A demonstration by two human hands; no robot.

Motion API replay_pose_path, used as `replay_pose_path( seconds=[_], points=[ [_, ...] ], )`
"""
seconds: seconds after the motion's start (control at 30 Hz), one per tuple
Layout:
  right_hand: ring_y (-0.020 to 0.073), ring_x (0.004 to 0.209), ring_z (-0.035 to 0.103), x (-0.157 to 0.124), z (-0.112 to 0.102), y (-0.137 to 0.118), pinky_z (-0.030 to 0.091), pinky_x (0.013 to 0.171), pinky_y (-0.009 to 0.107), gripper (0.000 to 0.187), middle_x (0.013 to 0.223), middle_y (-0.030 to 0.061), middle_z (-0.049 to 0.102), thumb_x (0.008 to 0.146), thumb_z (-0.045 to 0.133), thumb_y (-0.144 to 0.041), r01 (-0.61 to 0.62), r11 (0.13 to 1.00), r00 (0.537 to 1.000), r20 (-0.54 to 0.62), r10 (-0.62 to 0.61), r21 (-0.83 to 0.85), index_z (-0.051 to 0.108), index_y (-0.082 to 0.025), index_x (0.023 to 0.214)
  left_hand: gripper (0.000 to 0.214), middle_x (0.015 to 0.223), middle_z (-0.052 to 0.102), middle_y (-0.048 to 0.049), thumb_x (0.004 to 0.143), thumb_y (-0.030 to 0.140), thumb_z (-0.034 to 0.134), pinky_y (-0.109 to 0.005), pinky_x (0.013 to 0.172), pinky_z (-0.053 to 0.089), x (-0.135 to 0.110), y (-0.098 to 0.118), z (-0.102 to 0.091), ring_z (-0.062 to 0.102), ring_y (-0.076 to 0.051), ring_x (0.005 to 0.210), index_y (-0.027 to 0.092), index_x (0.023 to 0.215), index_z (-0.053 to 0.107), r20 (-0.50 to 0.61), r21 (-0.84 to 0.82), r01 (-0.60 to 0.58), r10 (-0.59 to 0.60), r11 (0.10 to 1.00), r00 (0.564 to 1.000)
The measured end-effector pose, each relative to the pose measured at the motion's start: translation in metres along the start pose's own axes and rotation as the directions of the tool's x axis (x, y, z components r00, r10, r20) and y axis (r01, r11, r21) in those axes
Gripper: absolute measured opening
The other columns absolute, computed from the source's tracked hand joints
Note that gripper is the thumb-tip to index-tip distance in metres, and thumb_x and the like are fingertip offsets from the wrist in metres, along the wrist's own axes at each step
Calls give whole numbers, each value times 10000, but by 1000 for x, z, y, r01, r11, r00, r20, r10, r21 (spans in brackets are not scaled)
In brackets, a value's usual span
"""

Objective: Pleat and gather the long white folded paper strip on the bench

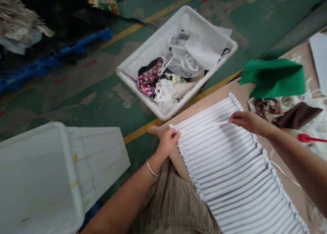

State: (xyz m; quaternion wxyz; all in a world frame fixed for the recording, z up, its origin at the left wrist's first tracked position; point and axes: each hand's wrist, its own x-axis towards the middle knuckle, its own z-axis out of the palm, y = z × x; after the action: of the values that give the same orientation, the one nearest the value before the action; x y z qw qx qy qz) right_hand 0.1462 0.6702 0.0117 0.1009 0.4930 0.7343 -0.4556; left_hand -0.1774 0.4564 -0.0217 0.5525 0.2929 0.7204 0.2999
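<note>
A white pleated sheet (224,166), with many parallel folds and small notched ends, lies on the brown tabletop. At its left edge my left hand (169,138) is closed in a pinch, a silver bangle on the wrist. My right hand (241,122) pinches one end of a narrow white strip (221,123) near the sheet's right edge. This strip stretches just over the folds toward my left fingers, which appear to hold its other end. Where it meets the left fingertips, it blends into the white sheet.
A white bin (150,106) with fabric scraps and plastic bags stands beyond the table. At left is a large white tub (73,179). Green cloth (274,78), dark brown cloth (297,114) and a red-handled tool (309,138) lie at right. A blue pallet (76,45) sits on the floor.
</note>
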Motion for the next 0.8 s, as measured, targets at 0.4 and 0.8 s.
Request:
replay_pose_path(
  seconds=[0.4,0.8],
  points=[
    [153,607,538,62,-15,4,380,639,312,142,673,50,651,868,649,-315,-238,968,940,-272,207,-86,670,-175,861,216,692,688,-12,902,334,604,-280,641,424,42,-23,15,629,-168,670,208,728,633,-315,324,92,16,942,949],
    [162,676,553,83,-8,13,391,686,306,153,758,79,672,887,695,-302,-245,946,915,-375,152,-214,710,-158,939,234,734,707,-22,922,328,580,-308,686,397,43,-14,16,612,-179,699,212,743,676,-328,489,121,53,864,943]
  ],
)
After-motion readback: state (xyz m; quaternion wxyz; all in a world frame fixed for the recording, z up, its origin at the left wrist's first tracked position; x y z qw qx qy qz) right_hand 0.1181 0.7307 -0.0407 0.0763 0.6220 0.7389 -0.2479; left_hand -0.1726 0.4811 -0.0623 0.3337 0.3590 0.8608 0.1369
